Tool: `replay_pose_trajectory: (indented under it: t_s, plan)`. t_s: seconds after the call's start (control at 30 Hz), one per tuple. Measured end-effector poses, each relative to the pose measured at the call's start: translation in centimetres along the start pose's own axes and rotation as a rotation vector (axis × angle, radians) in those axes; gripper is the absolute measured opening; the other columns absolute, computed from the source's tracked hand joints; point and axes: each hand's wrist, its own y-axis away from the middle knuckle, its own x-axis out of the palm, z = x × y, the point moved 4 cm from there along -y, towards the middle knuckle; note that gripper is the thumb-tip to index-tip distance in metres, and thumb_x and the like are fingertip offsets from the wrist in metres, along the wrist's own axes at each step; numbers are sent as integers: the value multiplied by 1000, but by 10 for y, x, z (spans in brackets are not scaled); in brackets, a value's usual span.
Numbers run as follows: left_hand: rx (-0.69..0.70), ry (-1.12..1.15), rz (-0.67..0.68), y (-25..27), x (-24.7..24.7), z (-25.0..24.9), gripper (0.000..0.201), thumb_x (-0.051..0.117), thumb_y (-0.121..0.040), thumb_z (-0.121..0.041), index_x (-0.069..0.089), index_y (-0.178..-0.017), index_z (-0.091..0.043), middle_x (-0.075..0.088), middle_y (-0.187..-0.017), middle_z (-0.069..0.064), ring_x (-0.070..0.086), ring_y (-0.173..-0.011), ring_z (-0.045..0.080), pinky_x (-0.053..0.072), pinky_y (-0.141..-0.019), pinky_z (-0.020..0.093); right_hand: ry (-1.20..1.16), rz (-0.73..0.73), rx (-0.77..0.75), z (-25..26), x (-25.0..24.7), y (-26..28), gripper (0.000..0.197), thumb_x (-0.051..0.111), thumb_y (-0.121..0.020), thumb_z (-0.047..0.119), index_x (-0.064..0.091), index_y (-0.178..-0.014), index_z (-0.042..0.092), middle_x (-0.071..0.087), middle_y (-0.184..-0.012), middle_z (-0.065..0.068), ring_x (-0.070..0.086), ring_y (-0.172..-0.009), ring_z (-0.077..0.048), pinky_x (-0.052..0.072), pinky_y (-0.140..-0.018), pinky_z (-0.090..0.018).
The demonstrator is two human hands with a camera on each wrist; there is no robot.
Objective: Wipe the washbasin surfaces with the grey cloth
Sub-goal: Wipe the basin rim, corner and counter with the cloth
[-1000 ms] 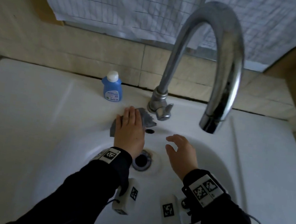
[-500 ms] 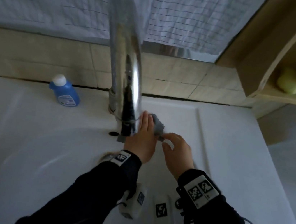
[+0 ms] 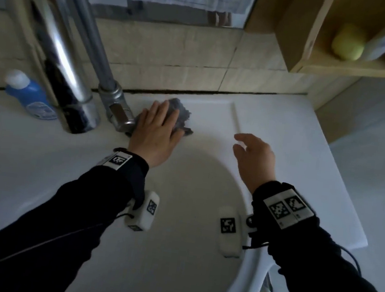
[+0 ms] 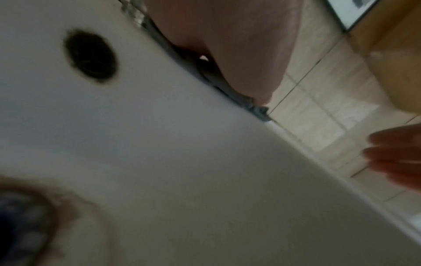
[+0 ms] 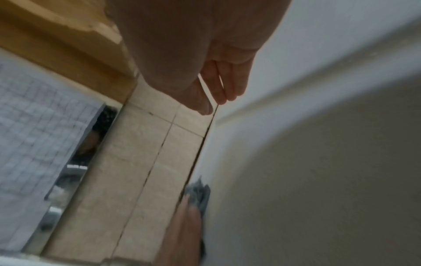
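Left hand [image 3: 155, 133], fingers straight, presses the cloth [image 3: 178, 114] flat on the basin [image 3: 275, 122] ledge just right of the tap [image 3: 115, 108]. Right hand [image 3: 254, 159] hovers further right, relaxed, holding nothing.

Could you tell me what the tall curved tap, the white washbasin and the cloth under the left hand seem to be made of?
The tall curved tap looks like polished chromed metal: it shows bright mirror-like streaks. The white washbasin seems glazed ceramic, smooth with a soft sheen, though moulded plastic cannot be ruled out. The crumpled grey cloth under the left hand looks like soft matte woven or microfibre fabric, with folds and frayed-looking edges.
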Motion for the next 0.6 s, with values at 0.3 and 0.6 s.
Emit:
replay_pose_trajectory:
  t_s: [0.3, 0.6]
  plan:
    - [44, -14, 148, -26, 26, -67, 64, 16, -93, -52, 1, -148, -23, -5, -161, 6, -8, -147, 27, -7, -118, 44, -256, -394, 149, -51, -119, -29, 27, 57, -72, 9, 70, -96, 8, 68, -90, -11, 57, -84, -17, 46, -81, -35]
    - [660, -82, 268, 32, 69, -180, 66, 20, -88, -51, 29, -143, -16, 27, -154, 16, 20, -142, 41, 15, -115, 55, -454, -523, 250, -83, -151, -39, 20, 54, -62, 12, 70, -73, 18, 59, -64, 6, 51, -61, -9, 40, -68, -31]
